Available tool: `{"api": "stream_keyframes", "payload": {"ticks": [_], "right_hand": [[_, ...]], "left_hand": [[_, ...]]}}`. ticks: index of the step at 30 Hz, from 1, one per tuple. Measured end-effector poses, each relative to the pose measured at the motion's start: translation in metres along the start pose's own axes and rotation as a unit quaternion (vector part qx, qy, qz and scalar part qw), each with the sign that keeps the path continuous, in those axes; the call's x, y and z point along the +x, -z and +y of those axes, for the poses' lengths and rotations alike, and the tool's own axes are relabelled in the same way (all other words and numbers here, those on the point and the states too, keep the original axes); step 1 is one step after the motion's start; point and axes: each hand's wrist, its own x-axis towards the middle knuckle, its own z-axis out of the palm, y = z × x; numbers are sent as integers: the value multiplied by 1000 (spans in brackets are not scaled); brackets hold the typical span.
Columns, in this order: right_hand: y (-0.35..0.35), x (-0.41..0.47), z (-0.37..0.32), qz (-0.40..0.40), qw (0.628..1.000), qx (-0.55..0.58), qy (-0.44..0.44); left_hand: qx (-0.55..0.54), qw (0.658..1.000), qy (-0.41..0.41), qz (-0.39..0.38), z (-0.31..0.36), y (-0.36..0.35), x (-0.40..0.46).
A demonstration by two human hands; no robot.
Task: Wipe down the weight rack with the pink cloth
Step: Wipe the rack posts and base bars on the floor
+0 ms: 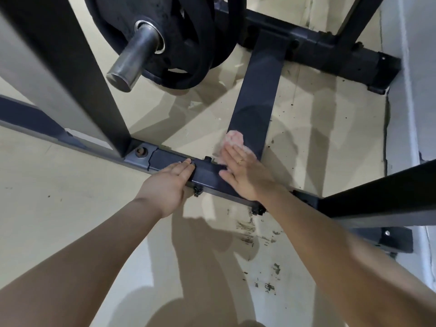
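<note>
Both arms out; L grip [168, 185], R grip [245, 174] flat.

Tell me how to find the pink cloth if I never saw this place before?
Start at the big black weight plates on the steel peg, then follow the dark flat bar that runs from beneath them down toward the person. At its near end, under the right hand, lies the pink cloth. It is the only soft, pink thing among dark metal.

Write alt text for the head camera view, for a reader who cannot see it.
A person's right hand presses a pink cloth flat against a dark floor-level bar of a weight rack, while the left hand rests on the cross bar beside it. Black weight plates hang on a steel peg above the beige floor.
</note>
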Motion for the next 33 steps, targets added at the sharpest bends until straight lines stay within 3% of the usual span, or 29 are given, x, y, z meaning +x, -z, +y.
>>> {"api": "stream_keyframes", "payload": {"ticks": [5,8,16,25,30,33], "right_hand": [[11,17,-1,-36,990,62,-118],[6,-4,-18,-37,986,123,-108],[16,19,-8,-13,978,145,-151],[16,-8,-30,-60,971,152,-172],[20,31,-5,-12,970,156,-186],[22,53,19,7,970,169,-174]], "left_hand": [[58,998,-15,-25,-1,23,13],[118,991,-51,-41,-1,39,35],[112,975,-131,-143,9,44,75],[141,969,-111,-167,10,44,86],[21,969,-42,-243,13,48,108],[-67,984,-7,-164,19,42,123]]}}
